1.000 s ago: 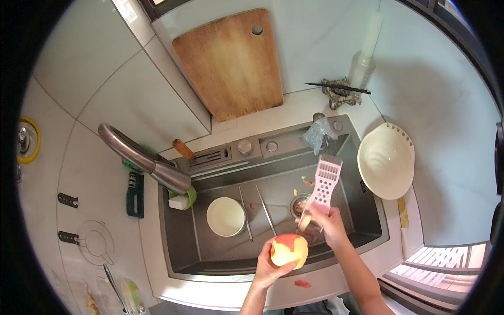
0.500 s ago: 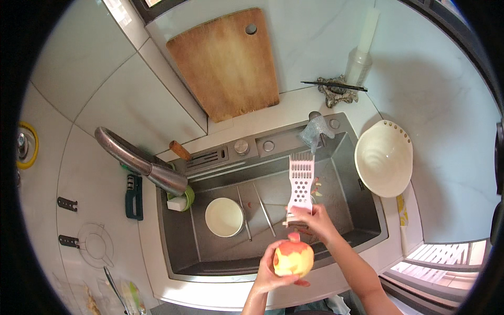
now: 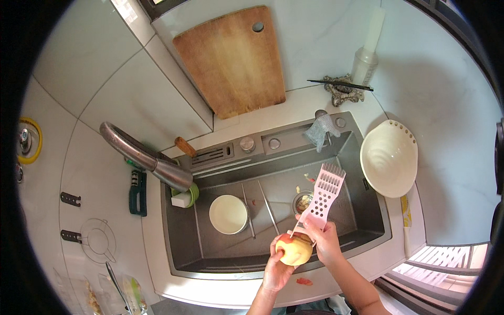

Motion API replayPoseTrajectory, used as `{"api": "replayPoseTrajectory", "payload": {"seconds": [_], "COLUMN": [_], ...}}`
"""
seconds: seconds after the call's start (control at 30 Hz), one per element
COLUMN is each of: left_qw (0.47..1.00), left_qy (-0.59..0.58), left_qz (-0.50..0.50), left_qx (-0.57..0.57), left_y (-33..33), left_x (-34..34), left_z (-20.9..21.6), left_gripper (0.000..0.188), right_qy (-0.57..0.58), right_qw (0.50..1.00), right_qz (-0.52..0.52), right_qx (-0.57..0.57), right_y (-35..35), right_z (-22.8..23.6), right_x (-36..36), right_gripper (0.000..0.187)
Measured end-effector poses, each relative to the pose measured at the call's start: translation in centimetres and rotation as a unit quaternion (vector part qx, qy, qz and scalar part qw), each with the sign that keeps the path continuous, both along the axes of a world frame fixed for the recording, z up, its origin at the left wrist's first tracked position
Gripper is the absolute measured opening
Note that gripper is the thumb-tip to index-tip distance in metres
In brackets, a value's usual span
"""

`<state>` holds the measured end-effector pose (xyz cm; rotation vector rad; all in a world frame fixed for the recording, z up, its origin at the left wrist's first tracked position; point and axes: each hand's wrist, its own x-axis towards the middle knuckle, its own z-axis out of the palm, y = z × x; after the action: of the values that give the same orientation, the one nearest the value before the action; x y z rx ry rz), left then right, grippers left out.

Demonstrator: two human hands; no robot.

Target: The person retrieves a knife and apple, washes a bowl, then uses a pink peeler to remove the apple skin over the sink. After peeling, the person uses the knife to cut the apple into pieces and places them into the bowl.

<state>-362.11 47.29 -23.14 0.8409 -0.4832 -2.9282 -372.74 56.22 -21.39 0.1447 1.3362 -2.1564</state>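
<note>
My left hand (image 3: pixel 277 270) is closed round a partly peeled apple (image 3: pixel 294 250), yellow flesh bare below and red skin along the top. In my right hand (image 3: pixel 324 240) is a pink peeler (image 3: pixel 320 202) with a perforated handle and a comb-like end that points up and away. The peeler's head rests against the top of the apple; my fingers hide part of it. Both hands are over the near edge of the sink (image 3: pixel 205 268). A strip of red peel (image 3: pixel 304 282) lies on the counter edge just below the apple.
Inside the sink stand a white bowl (image 3: pixel 229 215), two thin rods (image 3: pixel 269 207) and a drain (image 3: pixel 302 202) with scraps. The tap (image 3: pixel 157 163) arches in from the left. A cream basin (image 3: pixel 389 160) and a knife (image 3: pixel 407 231) lie right; a cutting board (image 3: pixel 231 63) leans behind.
The peeler has come down onto the apple and tilted to the right. A strip of red peel now shows on the counter edge. The view has shifted slightly.
</note>
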Motion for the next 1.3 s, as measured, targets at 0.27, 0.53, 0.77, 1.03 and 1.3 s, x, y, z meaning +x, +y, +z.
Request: {"api": "replayPoseTrajectory", "payload": {"seconds": [0.27,0.53,0.77,1.03,1.3], "left_qw": [0.996,0.989,1.0,0.978,0.966], "left_qy": [0.033,0.135,0.015,0.183,0.112], "left_qz": [-0.008,-0.046,-0.004,-0.082,0.026], "left_qx": [-0.078,-0.023,0.01,0.059,0.23], "left_y": [0.2,-0.4,0.1,-0.2,0.3], "left_x": [0.9,1.8,1.8,2.4,0.9], "left_z": [-0.7,0.8,-1.4,-0.5,-0.3], "left_gripper": [0.06,0.082,0.072,0.081,0.097], "right_qy": [0.197,-0.096,0.0,-0.008,0.005], "right_qw": [0.974,0.992,0.997,0.989,0.994], "right_qz": [0.112,0.004,0.032,0.098,-0.075], "right_qx": [0.019,0.076,-0.07,0.112,-0.083], "right_y": [-0.7,-0.2,0.2,-0.9,1.6], "right_z": [2.3,-3.1,2.0,-2.9,-1.4], "right_x": [0.3,-3.8,0.0,-2.5,-1.1], "right_gripper": [0.018,0.028,0.018,0.033,0.028]}}
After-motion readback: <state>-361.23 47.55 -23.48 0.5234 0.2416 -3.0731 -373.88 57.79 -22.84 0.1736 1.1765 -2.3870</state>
